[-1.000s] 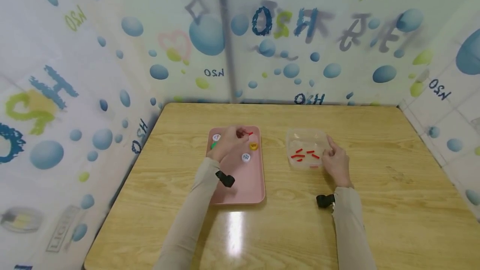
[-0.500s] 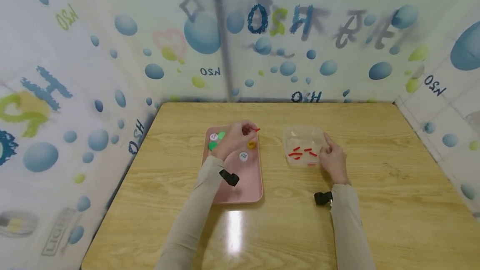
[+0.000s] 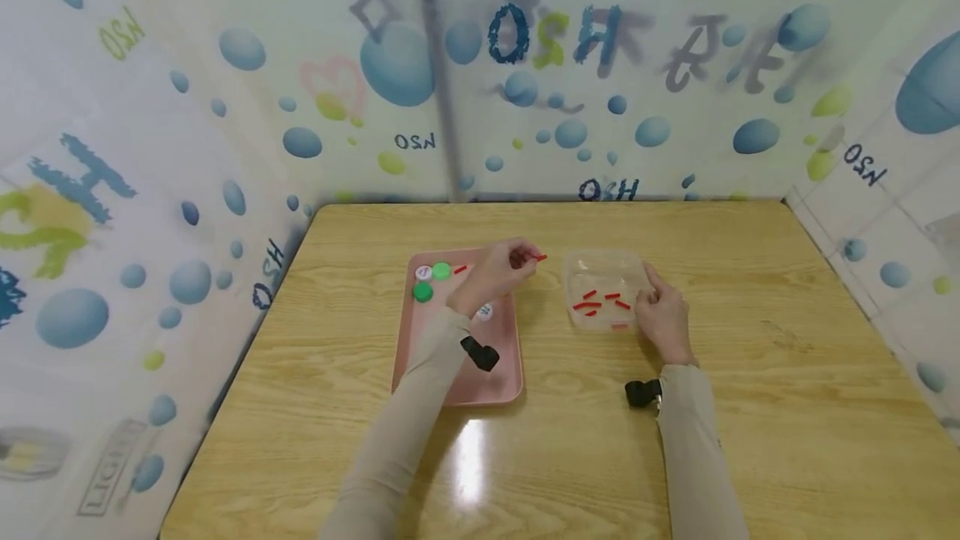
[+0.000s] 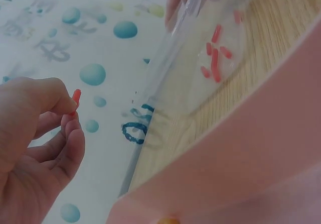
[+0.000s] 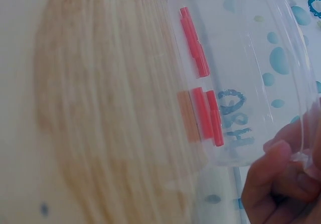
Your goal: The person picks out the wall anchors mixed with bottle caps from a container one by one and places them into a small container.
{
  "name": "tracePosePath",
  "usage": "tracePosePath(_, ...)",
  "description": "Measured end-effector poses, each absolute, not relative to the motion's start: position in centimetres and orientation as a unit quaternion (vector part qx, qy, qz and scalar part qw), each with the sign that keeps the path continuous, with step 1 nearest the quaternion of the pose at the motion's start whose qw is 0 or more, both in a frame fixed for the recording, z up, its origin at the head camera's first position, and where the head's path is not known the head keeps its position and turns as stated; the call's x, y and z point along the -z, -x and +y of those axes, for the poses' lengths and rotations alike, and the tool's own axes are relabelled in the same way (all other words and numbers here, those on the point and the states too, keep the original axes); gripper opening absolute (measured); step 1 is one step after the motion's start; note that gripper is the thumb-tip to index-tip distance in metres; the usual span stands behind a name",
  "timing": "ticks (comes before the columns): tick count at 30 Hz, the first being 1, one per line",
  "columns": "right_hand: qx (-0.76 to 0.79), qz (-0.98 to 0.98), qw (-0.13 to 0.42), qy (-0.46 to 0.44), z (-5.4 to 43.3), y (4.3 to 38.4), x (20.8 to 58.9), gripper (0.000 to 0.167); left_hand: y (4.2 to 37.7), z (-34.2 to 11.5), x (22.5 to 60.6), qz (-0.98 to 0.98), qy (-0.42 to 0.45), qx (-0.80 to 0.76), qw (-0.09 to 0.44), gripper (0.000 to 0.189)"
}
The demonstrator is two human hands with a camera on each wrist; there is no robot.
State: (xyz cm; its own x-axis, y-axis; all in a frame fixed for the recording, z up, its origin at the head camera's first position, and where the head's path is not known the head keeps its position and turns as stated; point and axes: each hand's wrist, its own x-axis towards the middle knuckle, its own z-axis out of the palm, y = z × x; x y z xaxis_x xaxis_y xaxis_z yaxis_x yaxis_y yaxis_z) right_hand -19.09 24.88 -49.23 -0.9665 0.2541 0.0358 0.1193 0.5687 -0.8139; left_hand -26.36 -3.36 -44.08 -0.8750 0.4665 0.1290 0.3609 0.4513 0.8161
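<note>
My left hand (image 3: pixel 498 273) pinches a short red stick (image 4: pixel 77 95) between thumb and fingertips. It hovers above the right edge of the pink tray (image 3: pixel 498 377), toward a clear plastic container (image 3: pixel 568 277). My right hand (image 3: pixel 663 315) grips that container's right rim, thumb and fingers on either side of the wall. Several red sticks (image 5: pixel 194 42) lie on the container's bottom. On the tray are a dark green cap (image 3: pixel 423 292), a light green cap (image 3: pixel 442 271), white caps (image 3: pixel 485 312) and another red stick (image 3: pixel 461 269). Only a yellow edge (image 4: pixel 169 220) shows in the left wrist view.
The wooden table (image 3: pixel 585 440) carries the tray and the container side by side, with a narrow gap between them. A bubble-patterned wall covering (image 3: pixel 645 90) stands behind the table's far edge and along both sides.
My left hand has moved right with the red stick, from over the tray toward the container. A red stick on the tray has come into sight. My right hand still grips the container.
</note>
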Motion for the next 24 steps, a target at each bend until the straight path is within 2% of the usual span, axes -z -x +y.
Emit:
tracePosePath(13,-0.453,-0.882,0.089,0.094,25.1,19.3,49.0,0.059,27.0,-0.6,43.9,0.842,-0.283,-0.456,0.056,0.019)
tracePosePath(24,-0.464,-0.877,0.082,0.097,25.0,19.3,49.2,0.059,26.7,2.1,44.1,0.833,-0.305,-0.452,0.094,0.022)
